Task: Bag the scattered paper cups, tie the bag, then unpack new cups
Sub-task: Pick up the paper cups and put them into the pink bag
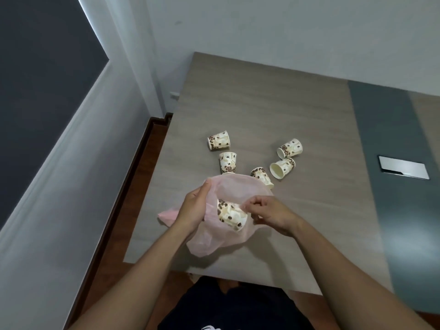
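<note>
We hold the pink plastic bag [228, 186] open above the wooden table [273, 110] so cups drop in easily. Our left hand [194, 208] clamps the bag's rim, fingers curled upward; our right hand [266, 214] pinches 1 coffee-bean paper cup [231, 214] inside the mouth. 5 cups [283, 169] lie scattered just beyond.

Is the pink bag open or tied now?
Open: the left hand holds the pink bag mouth wide; a paper cup sits inside.
</note>
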Demonstrator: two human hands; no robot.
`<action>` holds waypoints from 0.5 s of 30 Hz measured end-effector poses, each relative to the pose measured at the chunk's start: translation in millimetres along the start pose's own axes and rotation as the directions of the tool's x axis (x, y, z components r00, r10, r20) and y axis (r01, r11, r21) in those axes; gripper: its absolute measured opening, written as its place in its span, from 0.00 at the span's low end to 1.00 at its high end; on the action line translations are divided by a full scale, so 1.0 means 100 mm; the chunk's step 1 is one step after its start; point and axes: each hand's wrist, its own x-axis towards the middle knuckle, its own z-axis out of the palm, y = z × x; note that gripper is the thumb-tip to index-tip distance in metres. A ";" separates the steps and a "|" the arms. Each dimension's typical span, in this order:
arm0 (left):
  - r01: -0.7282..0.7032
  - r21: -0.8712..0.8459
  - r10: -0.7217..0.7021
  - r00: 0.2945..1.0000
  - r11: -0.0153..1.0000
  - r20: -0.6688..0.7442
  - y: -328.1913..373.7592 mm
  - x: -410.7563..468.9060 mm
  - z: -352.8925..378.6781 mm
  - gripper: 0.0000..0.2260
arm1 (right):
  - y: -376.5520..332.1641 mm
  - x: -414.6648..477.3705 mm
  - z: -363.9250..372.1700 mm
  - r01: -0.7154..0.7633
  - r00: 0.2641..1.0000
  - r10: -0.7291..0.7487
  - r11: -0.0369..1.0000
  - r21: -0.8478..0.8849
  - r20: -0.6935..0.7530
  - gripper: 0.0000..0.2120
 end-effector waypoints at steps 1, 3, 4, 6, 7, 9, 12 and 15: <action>-0.020 0.016 0.020 1.000 1.000 0.004 0.03 -0.01 0.03 0.24 | 0.01 0.04 0.07 0.010 1.000 -0.011 0.999 -0.048 -0.023 0.11; -0.044 0.030 0.043 0.999 0.999 0.032 0.11 -0.01 0.06 0.21 | 0.01 0.12 0.17 0.048 0.995 -0.053 0.997 -0.067 -0.083 0.15; -0.042 0.035 0.040 0.998 0.998 0.049 0.15 -0.01 0.07 0.20 | -0.01 0.17 0.20 0.065 0.991 -0.070 0.997 -0.051 -0.113 0.15; -0.032 0.048 0.027 0.995 0.998 0.091 0.18 0.01 0.05 0.21 | -0.07 0.24 0.24 0.100 0.984 -0.101 0.995 -0.012 -0.146 0.14; -0.018 0.047 0.013 0.994 0.999 0.112 0.18 0.03 0.04 0.22 | -0.10 0.27 0.26 0.115 0.983 -0.113 0.993 0.006 -0.147 0.12; 0.007 0.031 -0.011 0.992 1.000 0.128 0.19 0.07 0.04 0.24 | -0.15 0.33 0.27 0.137 0.984 -0.131 0.990 0.043 -0.122 0.06; 0.031 0.041 -0.036 0.990 0.999 0.136 0.20 0.10 0.09 0.23 | -0.21 0.37 0.29 0.155 0.988 -0.156 0.981 0.114 -0.001 0.08; 0.042 0.004 -0.042 0.988 0.999 0.150 0.21 0.10 0.19 0.19 | -0.23 0.36 0.26 0.152 0.976 -0.182 0.962 0.225 0.117 0.08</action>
